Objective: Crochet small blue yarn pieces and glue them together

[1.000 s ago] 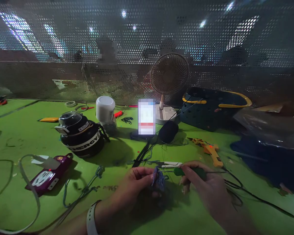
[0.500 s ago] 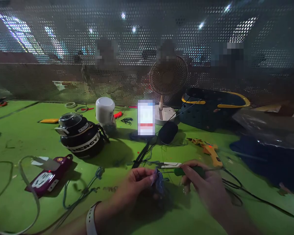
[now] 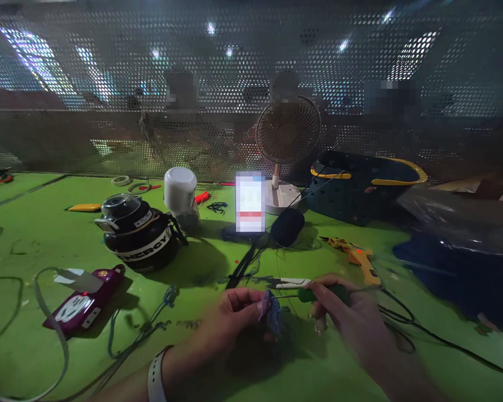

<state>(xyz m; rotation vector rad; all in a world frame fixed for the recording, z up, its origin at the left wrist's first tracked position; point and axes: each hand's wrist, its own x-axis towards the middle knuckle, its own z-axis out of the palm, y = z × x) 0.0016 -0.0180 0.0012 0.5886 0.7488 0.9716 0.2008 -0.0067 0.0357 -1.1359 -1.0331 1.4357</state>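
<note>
Green surface [image 3: 318, 379] is lying beneath; left hand [image 3: 235, 312] is pinching a blue-purple yarn piece [image 3: 274, 319] above it, right hand [image 3: 346, 312] is gripping a green-handled tool [image 3: 305, 295] meeting it. Piece is looking unfinished; remainder unclear.

On your left, you can read "NERGY" in capitals on the black bottle's [image 3: 138, 230] white band [image 3: 146, 249]. Its upper label [image 3: 143, 218] is too small to read; the far screen [image 3: 250, 201] is pixelated for you.

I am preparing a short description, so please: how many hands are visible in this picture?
2, at lower centre: the left hand pinches the blue yarn piece; the right hand holds the green-handled tool. Any hands behind the dark mesh cannot be made out.
</note>
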